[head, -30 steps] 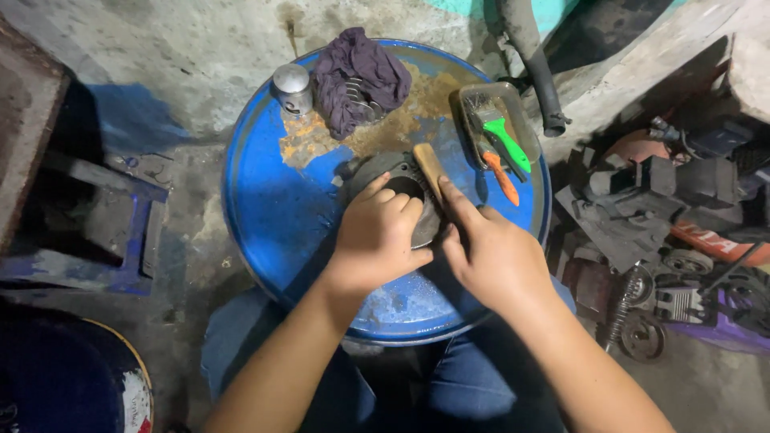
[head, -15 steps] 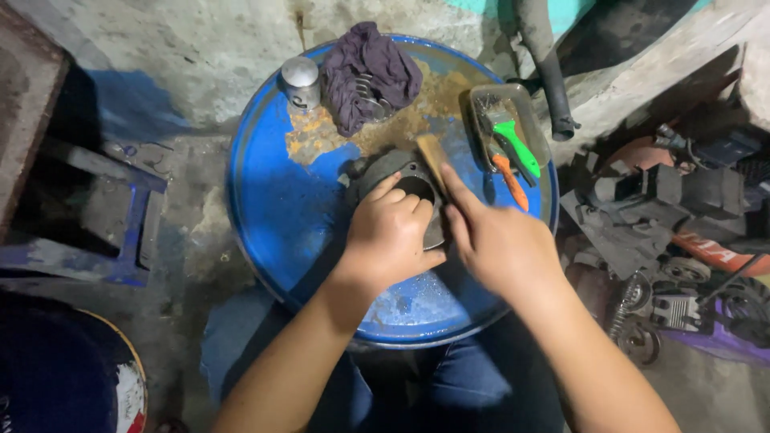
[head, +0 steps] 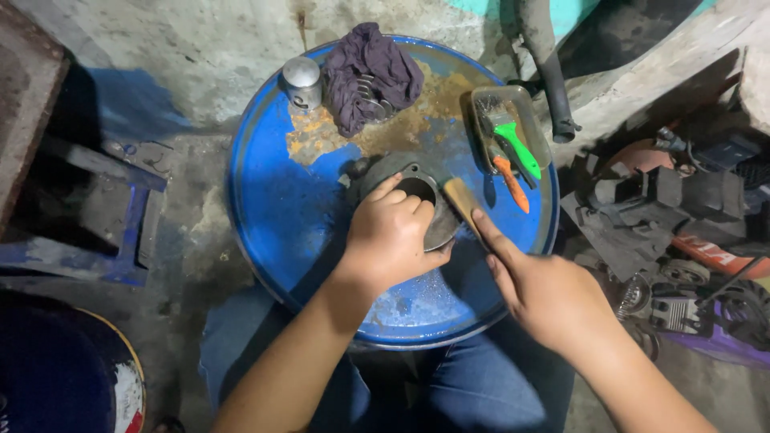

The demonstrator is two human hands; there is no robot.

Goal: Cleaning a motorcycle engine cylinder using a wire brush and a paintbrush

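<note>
The left hand [head: 391,239] lies palm down, fingers curled in a loose grip, forearm reaching up from near left. The right hand [head: 541,290] sits just right of it, forefinger stretched far-left, other fingers folded.

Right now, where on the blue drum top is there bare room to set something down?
The drum top is bare along its left side, between the piston and the left hand. The back and right are crowded: rag, brush tray, cylinder, right hand.

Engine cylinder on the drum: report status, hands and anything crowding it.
Left hand gripping the grey engine cylinder on the blue drum. Right hand holding a wooden-handled brush against it. Tray of tools close right; rag behind.
</note>
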